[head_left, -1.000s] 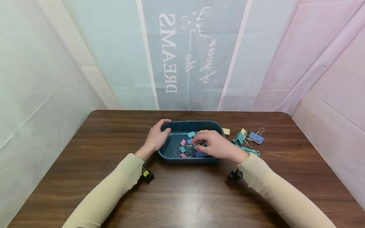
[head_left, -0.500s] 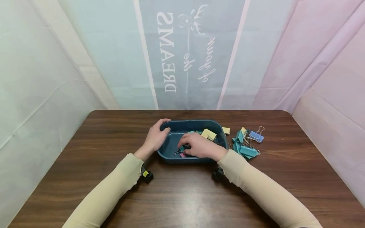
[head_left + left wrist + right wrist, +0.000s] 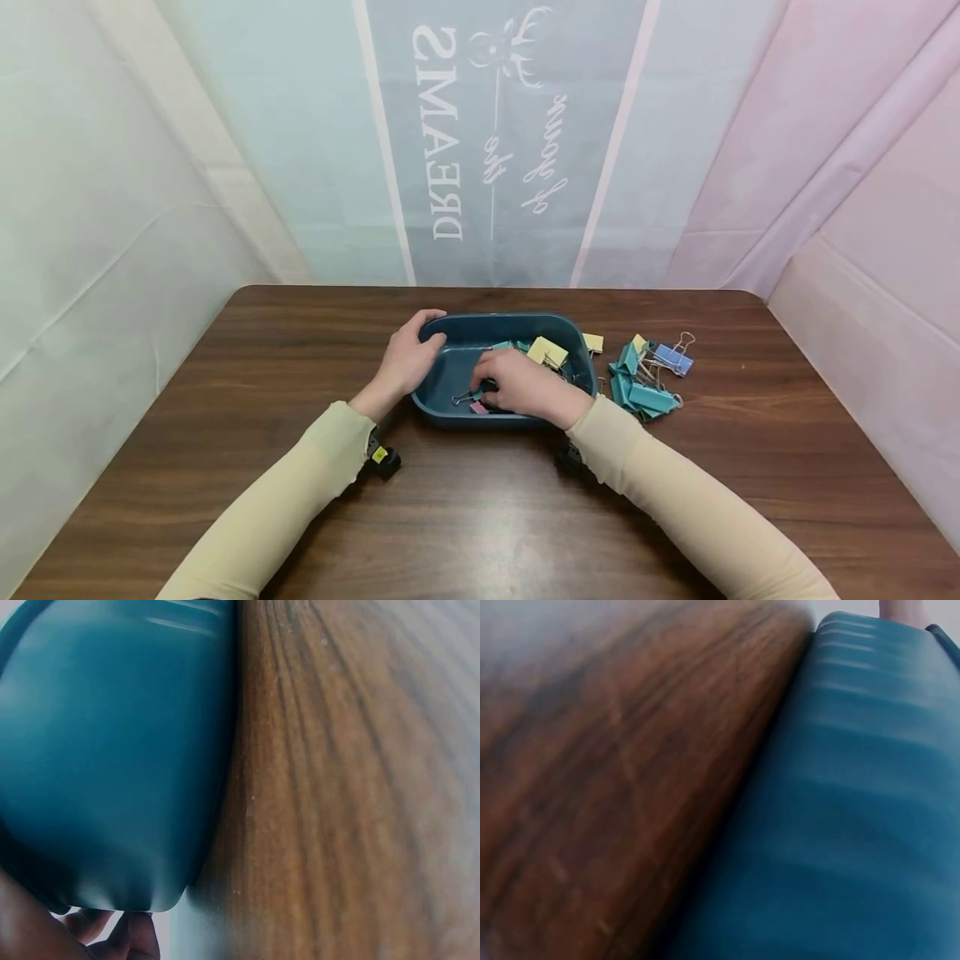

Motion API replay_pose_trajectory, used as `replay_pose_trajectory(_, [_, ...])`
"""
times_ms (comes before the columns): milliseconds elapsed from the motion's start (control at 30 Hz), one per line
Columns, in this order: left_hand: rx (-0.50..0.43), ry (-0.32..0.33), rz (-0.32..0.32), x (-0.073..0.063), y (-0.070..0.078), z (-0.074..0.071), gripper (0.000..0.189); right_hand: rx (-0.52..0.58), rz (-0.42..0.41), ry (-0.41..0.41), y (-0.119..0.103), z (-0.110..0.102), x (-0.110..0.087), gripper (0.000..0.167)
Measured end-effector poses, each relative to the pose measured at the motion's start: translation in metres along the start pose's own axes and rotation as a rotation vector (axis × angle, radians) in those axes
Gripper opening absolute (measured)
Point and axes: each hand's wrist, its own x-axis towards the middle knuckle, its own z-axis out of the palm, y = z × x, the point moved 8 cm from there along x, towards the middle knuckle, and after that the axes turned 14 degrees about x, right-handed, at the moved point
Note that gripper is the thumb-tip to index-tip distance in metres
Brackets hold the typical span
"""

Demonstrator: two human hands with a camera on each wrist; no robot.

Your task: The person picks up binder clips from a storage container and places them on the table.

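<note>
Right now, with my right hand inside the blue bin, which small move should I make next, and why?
I would probably pinch the pink clip with your right hand, if it is free, which I cannot tell. The clip lies close to that hand in the blue bin, and your left hand grips the bin's left end, which should steady it.
</note>
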Motion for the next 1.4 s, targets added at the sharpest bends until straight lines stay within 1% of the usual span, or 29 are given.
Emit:
replay_pose_trajectory(133, [0.004, 0.006, 0.005, 0.0, -0.001, 0.0, 0.039, 0.012, -0.004, 0.026, 0.001, -0.002, -0.001, 0.011])
replay_pose_trajectory(267, [0.011, 0.009, 0.006, -0.001, -0.001, 0.001, 0.039, 0.067, 0.006, 0.084, 0.002, -0.009, -0.005, 0.014])
replay_pose_trajectory(400, [0.016, 0.006, 0.004, -0.001, -0.001, 0.003, 0.038, 0.125, 0.001, 0.146, 0.0, -0.023, -0.013, 0.014])
replay_pose_trajectory(500, [0.017, 0.012, 0.002, -0.002, 0.0, 0.003, 0.037, 0.145, -0.006, 0.197, 0.001, -0.039, -0.025, 0.014])
replay_pose_trajectory(600, [0.016, 0.017, 0.004, -0.003, 0.0, 0.004, 0.038, 0.153, -0.002, 0.26, 0.006, -0.06, -0.042, 0.015])
replay_pose_trajectory(733, [0.015, 0.019, -0.001, -0.003, 0.0, 0.004, 0.038, 0.129, 0.027, 0.336, 0.019, -0.087, -0.073, 0.016])
replay_pose_trajectory(867, [0.008, 0.024, -0.009, -0.003, 0.0, 0.004, 0.037, 0.057, 0.05, 0.403, 0.036, -0.11, -0.106, 0.015])
replay_pose_trajectory(967, [0.006, 0.024, -0.01, -0.003, 0.001, 0.003, 0.037, -0.002, 0.07, 0.442, 0.049, -0.123, -0.132, 0.016])
replay_pose_trajectory(1067, [0.006, 0.022, -0.012, -0.003, 0.001, 0.003, 0.037, -0.053, 0.097, 0.462, 0.062, -0.132, -0.155, 0.018])
replay_pose_trajectory(1200, [0.006, 0.024, -0.018, -0.004, 0.002, 0.002, 0.037, -0.109, 0.152, 0.467, 0.079, -0.139, -0.179, 0.019])
replay_pose_trajectory(1300, [0.01, 0.022, -0.02, -0.004, 0.002, 0.002, 0.037, -0.125, 0.204, 0.453, 0.092, -0.14, -0.191, 0.017])
replay_pose_trajectory(1400, [0.011, 0.022, -0.022, -0.004, 0.002, 0.002, 0.037, -0.113, 0.253, 0.432, 0.104, -0.138, -0.198, 0.014])
